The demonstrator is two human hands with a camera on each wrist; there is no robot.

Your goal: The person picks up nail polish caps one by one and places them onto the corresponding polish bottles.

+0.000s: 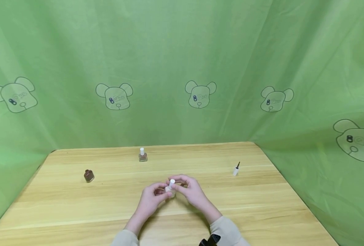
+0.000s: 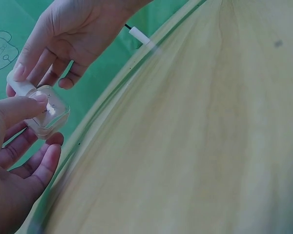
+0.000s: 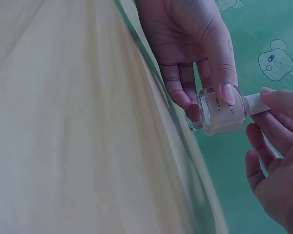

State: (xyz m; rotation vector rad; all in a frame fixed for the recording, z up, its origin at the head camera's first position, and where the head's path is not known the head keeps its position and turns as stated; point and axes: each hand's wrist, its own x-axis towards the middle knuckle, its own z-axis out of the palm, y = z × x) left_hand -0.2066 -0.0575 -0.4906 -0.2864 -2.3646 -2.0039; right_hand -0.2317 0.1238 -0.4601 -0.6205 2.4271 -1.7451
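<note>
Between my two hands is a clear, squarish nail polish bottle [image 3: 222, 114] with pale contents and a white cap [image 3: 258, 104]. My left hand [image 1: 150, 202] grips the glass body, its thumb lying over the printed front. With thumb and fingers, my right hand [image 1: 191, 191] pinches the white cap, which sits on the bottle's neck. In the head view the bottle is held low over the table, slightly tilted and partly hidden by the fingers.
On the wooden table [image 1: 108, 212], a dark nail polish bottle without a cap [image 1: 89, 176] lies at left. A capped brownish bottle [image 1: 143, 157] stands at the back. To the right is a white cap with a dark brush [image 1: 236, 170]. Green curtain [image 1: 169, 68] surrounds the table.
</note>
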